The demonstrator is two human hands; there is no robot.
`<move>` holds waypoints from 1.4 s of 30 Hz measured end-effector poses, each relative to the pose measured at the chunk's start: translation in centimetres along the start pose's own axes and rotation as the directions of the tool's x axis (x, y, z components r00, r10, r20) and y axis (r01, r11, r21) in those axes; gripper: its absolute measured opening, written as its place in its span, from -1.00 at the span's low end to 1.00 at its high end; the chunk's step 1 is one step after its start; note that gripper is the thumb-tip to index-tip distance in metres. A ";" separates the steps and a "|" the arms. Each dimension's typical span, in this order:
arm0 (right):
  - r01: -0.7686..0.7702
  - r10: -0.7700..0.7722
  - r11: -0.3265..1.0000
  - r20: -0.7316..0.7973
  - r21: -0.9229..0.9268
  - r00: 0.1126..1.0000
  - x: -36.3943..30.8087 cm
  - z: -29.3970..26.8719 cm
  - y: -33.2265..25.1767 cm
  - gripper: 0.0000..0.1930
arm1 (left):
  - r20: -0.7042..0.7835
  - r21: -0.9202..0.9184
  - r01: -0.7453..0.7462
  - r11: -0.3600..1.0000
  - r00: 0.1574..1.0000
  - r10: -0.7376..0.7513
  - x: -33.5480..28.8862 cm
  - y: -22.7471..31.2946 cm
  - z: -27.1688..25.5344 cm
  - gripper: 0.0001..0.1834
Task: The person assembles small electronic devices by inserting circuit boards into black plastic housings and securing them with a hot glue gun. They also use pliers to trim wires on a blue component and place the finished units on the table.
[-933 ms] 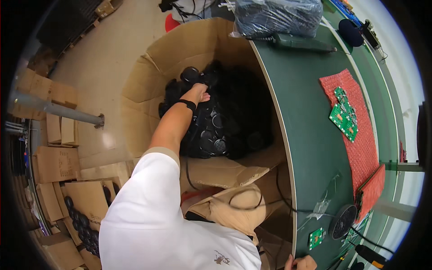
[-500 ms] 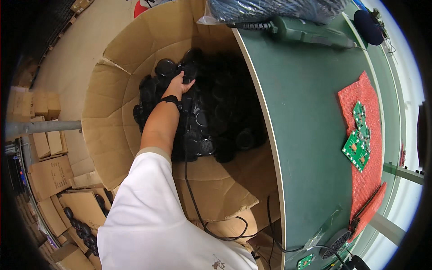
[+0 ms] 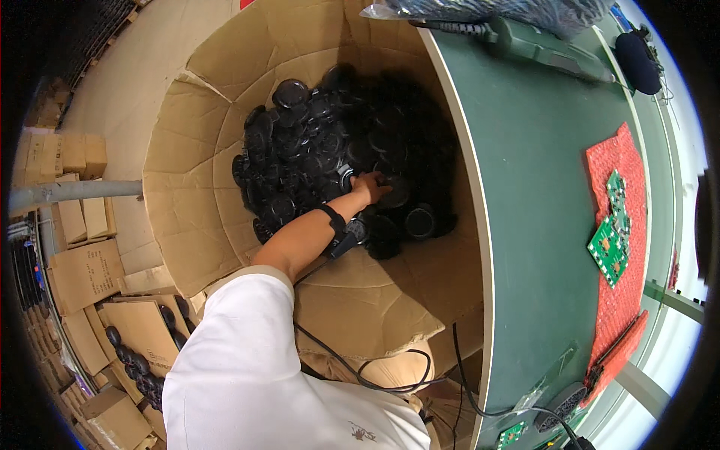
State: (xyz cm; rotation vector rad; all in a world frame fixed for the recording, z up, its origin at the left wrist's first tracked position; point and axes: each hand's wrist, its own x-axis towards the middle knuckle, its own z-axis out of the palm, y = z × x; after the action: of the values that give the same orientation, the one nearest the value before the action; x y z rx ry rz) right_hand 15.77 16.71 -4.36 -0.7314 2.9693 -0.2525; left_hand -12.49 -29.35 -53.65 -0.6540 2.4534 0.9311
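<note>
My left hand (image 3: 370, 187) reaches into a large cardboard box (image 3: 184, 150), with a black band (image 3: 332, 217) around the wrist. Its fingers are slightly apart at the top of a heap of black round plastic parts (image 3: 322, 135), and the fingertips touch a dark disc-shaped part (image 3: 393, 192). The exact kind of these parts cannot be made out in the shadow. Beside the wrist a dark blue-black piece (image 3: 345, 244) hangs at the near edge of the heap. My right hand is out of the picture.
A green-topped bench (image 3: 525, 225) borders the box on the right. It carries green circuit boards (image 3: 609, 251) on red bubble wrap (image 3: 634, 217), a green corded hand tool (image 3: 551, 51) and a plastic bag (image 3: 487, 11). A black cable (image 3: 337, 356) loops below the box. Cartons (image 3: 86, 274) stand left.
My left hand has moved right and nearer across the heap, from its far left part to the middle. More of the heap shows now, and the whole view has shifted slightly.
</note>
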 end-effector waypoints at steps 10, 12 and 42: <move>0.037 -0.032 0.998 -0.100 0.050 0.994 0.1 -0.2 0.8 -0.54 | -0.101 0.056 -0.008 0.998 0.995 0.013 1.9 0.0 1.4 -0.17; 0.044 -0.037 0.997 -0.114 0.065 0.993 0.2 -0.4 1.0 -0.54 | -0.089 0.049 -0.023 0.999 0.996 0.027 1.5 -1.2 0.0 -0.21; 0.022 0.054 0.981 -0.378 0.195 0.924 -3.6 1.1 2.2 -0.67 | 0.231 -0.692 -0.410 0.594 0.654 0.720 -28.9 51.8 -12.5 -0.60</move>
State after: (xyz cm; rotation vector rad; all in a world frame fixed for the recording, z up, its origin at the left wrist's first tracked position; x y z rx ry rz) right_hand 18.10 20.19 -5.76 -0.7027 3.2381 -0.7581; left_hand -21.59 4.16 -3.96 0.3000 1.8689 1.9035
